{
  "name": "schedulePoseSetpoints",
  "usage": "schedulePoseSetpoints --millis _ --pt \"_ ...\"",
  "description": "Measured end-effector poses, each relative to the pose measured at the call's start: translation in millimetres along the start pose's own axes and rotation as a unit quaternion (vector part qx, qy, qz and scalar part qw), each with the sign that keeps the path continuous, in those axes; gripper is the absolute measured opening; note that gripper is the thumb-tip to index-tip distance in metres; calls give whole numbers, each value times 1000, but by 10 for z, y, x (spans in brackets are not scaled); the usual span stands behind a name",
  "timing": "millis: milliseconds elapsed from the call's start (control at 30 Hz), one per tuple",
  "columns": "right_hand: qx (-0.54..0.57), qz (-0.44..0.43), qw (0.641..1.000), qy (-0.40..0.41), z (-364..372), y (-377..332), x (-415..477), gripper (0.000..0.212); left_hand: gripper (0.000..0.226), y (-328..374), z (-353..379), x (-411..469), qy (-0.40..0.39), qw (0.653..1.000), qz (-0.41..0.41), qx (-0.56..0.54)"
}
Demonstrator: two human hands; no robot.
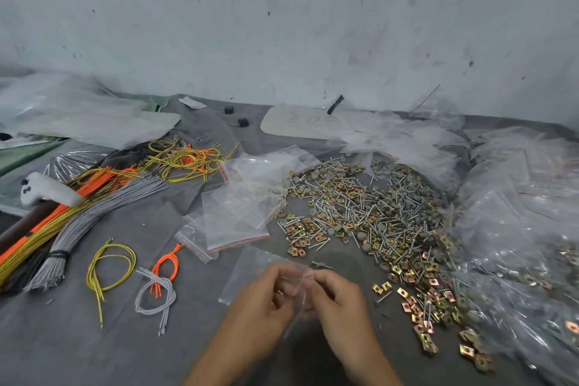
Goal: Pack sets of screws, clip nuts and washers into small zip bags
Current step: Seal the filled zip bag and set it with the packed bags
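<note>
Both my hands meet low in the middle of the grey cloth. My left hand point(266, 294) and my right hand point(335, 294) pinch a small clear zip bag point(299, 280) between their fingertips; the bag is blurred and its contents cannot be told. A second clear bag point(247, 269) lies flat just behind my left hand. To the right spreads a big heap of screws, brass clip nuts and grey washers point(369, 213). Empty zip bags with red strips point(238, 216) are stacked left of the heap.
Bundles of orange, yellow and grey cable ties point(72, 213) lie at the left, with loose ones point(109, 273) nearer me. Crumpled plastic bags holding packed sets point(517, 244) pile up on the right. A white handle-shaped tool point(47, 189) rests at far left. A stained wall stands behind.
</note>
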State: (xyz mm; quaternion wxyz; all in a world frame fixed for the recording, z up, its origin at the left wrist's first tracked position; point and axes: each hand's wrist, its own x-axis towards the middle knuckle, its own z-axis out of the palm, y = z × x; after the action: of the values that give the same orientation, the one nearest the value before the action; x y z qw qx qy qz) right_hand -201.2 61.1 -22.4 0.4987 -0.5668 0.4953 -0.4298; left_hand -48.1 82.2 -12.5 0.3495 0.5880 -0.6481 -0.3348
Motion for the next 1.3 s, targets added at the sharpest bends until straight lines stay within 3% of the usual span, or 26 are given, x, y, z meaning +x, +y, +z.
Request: schedulePoseSetpoints --millis 67,133,233,333,367,467,567,667,800,933,1033,1167,1300 --pt "-11 0 1000 12 -27 -11 12 27 28 -45 -19 -14 -2 993 28 110" --pt "-22 7 999 33 -20 -17 -9 22 20 -45 11 -38 2 988 49 147" --pt "-152 -51 986 53 -26 8 -68 29 13 -37 53 -44 30 983 47 177" --pt "-307 -169 935 -48 -34 -29 -127 18 19 -3 -9 -28 81 985 18 153" --pt "-349 -188 914 -91 -33 -31 -129 24 22 5 -40 -14 103 983 11 149" --pt "-452 -171 861 -159 -20 -27 -114 32 22 11 -98 28 127 969 15 214" --pt "-489 -152 844 -161 22 -44 -100 30 22 32 -81 28 98 957 28 272" --pt "-460 -167 865 -116 69 -59 -70 38 29 20 -122 30 82 967 61 232" --pt "-392 -185 901 -24 63 -47 -34 25 34 -8 -210 7 55 974 81 207" --pt "-399 -176 897 -72 53 -36 -35 43 41 -6 -244 -21 51 976 97 188" --pt "-398 -175 893 -116 58 -43 -26 46 33 16 -232 3 106 975 102 165" --pt "-330 -209 909 -148 29 -67 -13 27 39 34 -162 34 197 964 101 148" --pt "-257 -226 940 -12 -139 -95 166 20 40 -21 -113 38 243 951 70 179"
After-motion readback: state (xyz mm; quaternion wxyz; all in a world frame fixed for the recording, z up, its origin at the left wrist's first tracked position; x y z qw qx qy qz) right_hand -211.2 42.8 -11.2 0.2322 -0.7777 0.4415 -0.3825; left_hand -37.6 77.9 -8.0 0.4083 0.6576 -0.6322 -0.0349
